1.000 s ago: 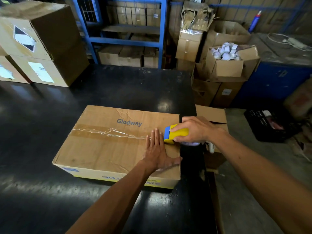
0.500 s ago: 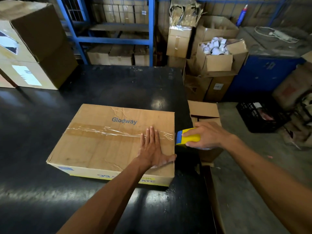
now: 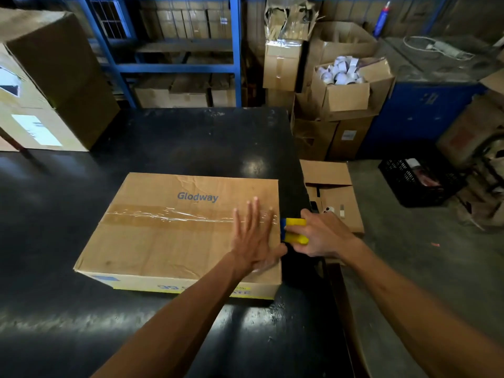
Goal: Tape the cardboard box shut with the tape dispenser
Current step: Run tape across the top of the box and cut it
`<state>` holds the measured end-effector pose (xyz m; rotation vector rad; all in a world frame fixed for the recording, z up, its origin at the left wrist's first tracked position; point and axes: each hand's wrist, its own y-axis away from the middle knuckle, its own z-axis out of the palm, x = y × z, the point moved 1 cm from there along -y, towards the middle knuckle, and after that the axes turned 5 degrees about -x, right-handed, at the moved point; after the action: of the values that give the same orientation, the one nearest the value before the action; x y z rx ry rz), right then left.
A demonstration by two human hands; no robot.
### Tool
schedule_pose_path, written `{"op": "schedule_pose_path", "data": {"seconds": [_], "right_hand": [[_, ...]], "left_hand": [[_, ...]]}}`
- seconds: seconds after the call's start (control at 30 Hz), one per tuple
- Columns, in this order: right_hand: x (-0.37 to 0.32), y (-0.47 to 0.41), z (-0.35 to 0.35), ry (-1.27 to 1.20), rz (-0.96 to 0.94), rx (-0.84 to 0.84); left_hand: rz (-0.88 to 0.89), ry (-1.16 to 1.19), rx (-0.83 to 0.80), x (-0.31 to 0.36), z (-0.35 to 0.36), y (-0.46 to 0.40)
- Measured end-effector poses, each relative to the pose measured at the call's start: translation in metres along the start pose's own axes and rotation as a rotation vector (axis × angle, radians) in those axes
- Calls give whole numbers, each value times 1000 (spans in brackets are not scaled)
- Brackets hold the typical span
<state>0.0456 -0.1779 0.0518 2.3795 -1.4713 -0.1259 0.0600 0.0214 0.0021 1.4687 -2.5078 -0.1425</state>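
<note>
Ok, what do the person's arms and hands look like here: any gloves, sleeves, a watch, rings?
Both are bare. The left hand and right hand wear no gloves, and no ring shows on either. Both forearms are uncovered right to the frame's bottom edge: no sleeves, watch or wristband in view.

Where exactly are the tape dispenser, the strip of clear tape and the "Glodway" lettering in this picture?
tape dispenser (image 3: 296, 231): head view, on its yellow body beside the box's right edge.
strip of clear tape (image 3: 174, 217): head view, mid-length, on the shiny wrinkled film.
"Glodway" lettering (image 3: 197, 197): head view, on the middle of the blue word.
</note>
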Motion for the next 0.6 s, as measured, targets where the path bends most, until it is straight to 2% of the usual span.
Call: {"op": "schedule_pose_path", "data": {"seconds": [0.1,0.37,0.6], "right_hand": [[11,6,-5,-13,93,31],[14,13,-5,-228,347,123],[4,22,-16,-472,498,334]], "left_hand": [[110,-72,5,13,5,-8],[99,-51,-18,14,8,-12],[257,-123,-69,-9,0,7]]}}
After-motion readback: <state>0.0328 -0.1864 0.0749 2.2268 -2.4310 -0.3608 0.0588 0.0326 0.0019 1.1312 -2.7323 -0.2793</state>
